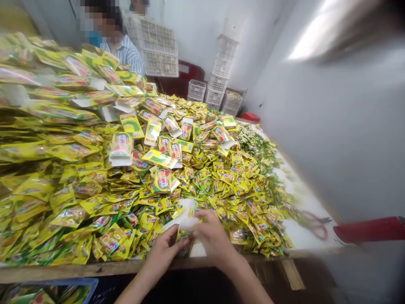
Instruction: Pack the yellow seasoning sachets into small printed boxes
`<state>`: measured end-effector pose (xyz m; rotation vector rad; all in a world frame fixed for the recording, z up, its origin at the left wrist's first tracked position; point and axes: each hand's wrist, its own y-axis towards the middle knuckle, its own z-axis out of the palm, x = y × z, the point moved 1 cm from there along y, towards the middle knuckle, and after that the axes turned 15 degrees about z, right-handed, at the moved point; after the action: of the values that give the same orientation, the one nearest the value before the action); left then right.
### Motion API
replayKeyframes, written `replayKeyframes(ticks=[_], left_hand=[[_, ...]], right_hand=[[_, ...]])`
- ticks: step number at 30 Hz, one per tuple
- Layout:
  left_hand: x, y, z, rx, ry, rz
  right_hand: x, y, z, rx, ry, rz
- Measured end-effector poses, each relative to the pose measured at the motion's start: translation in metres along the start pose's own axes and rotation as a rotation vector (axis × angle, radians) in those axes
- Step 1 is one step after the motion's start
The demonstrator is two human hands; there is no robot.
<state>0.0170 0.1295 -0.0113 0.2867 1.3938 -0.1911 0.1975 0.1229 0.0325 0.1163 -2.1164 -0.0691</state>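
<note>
A small foil sachet (pixel 183 240) is gripped in the left hand (pixel 163 249), its fingers curled closed around it. The right hand (pixel 215 234) is held just beside it, with its fingers bent down near a white card (pixel 180 220); whether the card is pinched cannot be told. Both hands are seen over the wooden table edge (pixel 126 267). A large heap of yellow sachets (pixel 221 190) is spread around them on the white table top (pixel 303 228). Carded sachet packs (pixel 121 148) are laid on the heap. Red-handled scissors (pixel 313 230) are lying to the right, beside it. A blue crate (pixel 60 289) is seen below the edge. Stacked white plastic crates (pixel 160 46) are seen beyond the table, near a co-worker in a striped shirt (pixel 125 57).
</note>
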Motion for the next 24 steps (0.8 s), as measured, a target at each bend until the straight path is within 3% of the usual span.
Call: replayKeyframes(ticks=[3, 6, 9, 12, 15, 20, 24], left_hand=[[-0.007, -0.002, -0.002, -0.06, 0.022, -0.07], [-0.013, -0.002, -0.006, -0.046, -0.009, -0.162], [-0.013, 0.001, -0.014, -0.025, 0.022, -0.168], [-0.005, 0.001, -0.022, -0.139, 0.14, -0.078], [0.003, -0.001, -0.026, -0.163, 0.271, 0.014], [0.003, 0.002, -0.018, -0.126, 0.319, 0.076], [-0.005, 0.008, -0.016, -0.031, 0.432, 0.26]], right_hand=[[-0.014, -0.008, 0.014, -0.085, 0.406, 0.361], [-0.02, -0.014, 0.033, 0.028, 0.645, 0.576], [-0.011, -0.012, 0.038, 0.035, 0.496, 0.423], [-0.003, -0.005, 0.034, -0.034, 0.371, 0.27], [-0.008, 0.0, 0.035, 0.011, 0.448, 0.322], [-0.022, -0.002, 0.042, -0.049, 0.442, 0.422], [-0.018, -0.004, 0.033, -0.048, 0.442, 0.341]])
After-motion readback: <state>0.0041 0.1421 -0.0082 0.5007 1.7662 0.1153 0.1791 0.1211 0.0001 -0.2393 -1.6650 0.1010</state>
